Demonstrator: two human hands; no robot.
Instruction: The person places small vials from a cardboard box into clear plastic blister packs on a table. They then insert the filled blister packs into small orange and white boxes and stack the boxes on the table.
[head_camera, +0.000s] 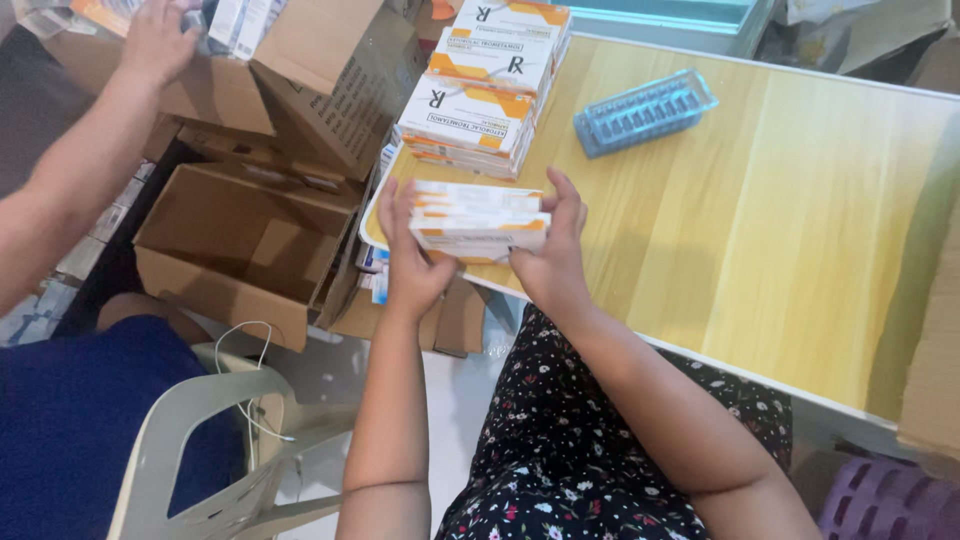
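Light wood table (780, 230) w/ white edge, grey plastic chair (200, 450), pale floor (440, 400).

A: How many views are there, and from where does the view look?

B: One only, worn on the person's head. It looks steeply down and forward over the lap.

A: How near is it?

B: Close, about arm's reach. The left hand (413, 262) and right hand (553, 258) sit just left of centre, and both forearms run up from the bottom edge.

A: What lies relative to the fingers?

B: Beyond the fingertips (556, 186) the wooden table (760, 210) slopes toward the top right. Left of the fingers sits an open cardboard box (240, 250). Farther up-left, a co-worker's hand (155, 40) enters at the top corner.
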